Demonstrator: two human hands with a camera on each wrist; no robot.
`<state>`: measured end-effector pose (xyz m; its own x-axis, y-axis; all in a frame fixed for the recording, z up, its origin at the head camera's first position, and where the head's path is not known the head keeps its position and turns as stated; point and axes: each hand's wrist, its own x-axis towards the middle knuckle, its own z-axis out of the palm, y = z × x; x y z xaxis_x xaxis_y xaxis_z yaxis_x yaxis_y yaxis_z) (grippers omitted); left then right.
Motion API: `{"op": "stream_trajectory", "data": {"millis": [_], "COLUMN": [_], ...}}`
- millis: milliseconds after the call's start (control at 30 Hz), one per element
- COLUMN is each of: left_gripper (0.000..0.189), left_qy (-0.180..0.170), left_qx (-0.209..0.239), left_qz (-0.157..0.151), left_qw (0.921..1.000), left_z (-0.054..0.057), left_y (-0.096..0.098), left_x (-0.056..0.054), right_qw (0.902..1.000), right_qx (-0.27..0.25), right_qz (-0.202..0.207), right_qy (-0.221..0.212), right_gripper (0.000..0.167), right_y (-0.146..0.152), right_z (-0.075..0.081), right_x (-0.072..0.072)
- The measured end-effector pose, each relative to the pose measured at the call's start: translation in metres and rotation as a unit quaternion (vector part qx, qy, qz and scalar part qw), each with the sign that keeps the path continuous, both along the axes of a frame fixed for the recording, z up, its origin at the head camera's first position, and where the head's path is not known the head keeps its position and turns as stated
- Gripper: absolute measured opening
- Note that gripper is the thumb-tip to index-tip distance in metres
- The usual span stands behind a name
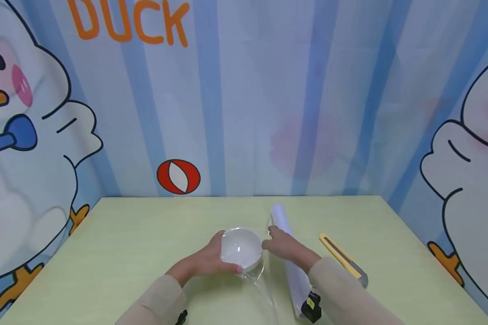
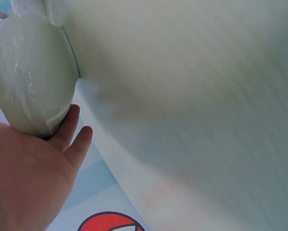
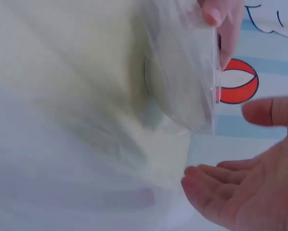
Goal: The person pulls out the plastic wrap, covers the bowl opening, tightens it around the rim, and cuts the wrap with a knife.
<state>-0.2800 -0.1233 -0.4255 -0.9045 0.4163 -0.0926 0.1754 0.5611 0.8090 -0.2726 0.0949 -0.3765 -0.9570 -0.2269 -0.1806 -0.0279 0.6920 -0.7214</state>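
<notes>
A white bowl (image 1: 241,248) is held up above the table, with clear plastic film (image 1: 264,291) over it and trailing from its lower edge. My left hand (image 1: 206,258) grips the bowl from the left, thumb along the near side. In the left wrist view the film lies wrinkled and shiny over the bowl's outside (image 2: 33,77), and fingers reach beneath it. Close to the bowl's right side is my right hand (image 1: 286,246). The right wrist view shows this hand (image 3: 252,175) with thumb and fingers apart, nothing visible between them.
A long pale roll (image 1: 282,219), apparently of plastic film, lies on the table partly under the right forearm. Right of it lies a yellow and grey utility knife (image 1: 343,259). The light green table (image 1: 146,225) meets a printed curtain (image 1: 252,90) behind and at the sides.
</notes>
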Motion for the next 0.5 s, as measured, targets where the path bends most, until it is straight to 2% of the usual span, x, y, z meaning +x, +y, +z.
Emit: {"op": "stream_trajectory", "data": {"millis": [100, 200, 367, 433, 500], "left_gripper": [0.099, 0.101, 0.104, 0.104, 0.102], "left_qy": [0.001, -0.004, -0.004, 0.001, 0.010], "left_qx": [0.002, 0.003, 0.000, -0.002, -0.007], "left_qz": [0.005, 0.015, 0.031, 0.038, 0.047], "left_qw": [1.0000, 0.9999, 0.9995, 0.9993, 0.9988], "left_z": [0.000, 0.000, 0.003, 0.005, 0.006], "left_y": [0.002, 0.004, 0.008, 0.010, 0.011], "left_x": [0.000, 0.001, 0.005, 0.006, 0.008], "right_qw": [0.9987, 0.9968, 0.9893, 0.9814, 0.9691], "right_qx": [-0.010, -0.007, 0.083, 0.128, 0.173], "right_qz": [0.044, 0.077, 0.103, 0.105, 0.108], "right_qy": [-0.022, -0.018, 0.062, 0.097, 0.139], "right_gripper": [0.084, 0.082, 0.059, 0.051, 0.044], "right_y": [0.005, 0.009, 0.011, 0.010, 0.008], "right_z": [-0.002, -0.006, -0.009, -0.010, -0.012], "right_x": [0.012, 0.027, 0.051, 0.058, 0.065]}}
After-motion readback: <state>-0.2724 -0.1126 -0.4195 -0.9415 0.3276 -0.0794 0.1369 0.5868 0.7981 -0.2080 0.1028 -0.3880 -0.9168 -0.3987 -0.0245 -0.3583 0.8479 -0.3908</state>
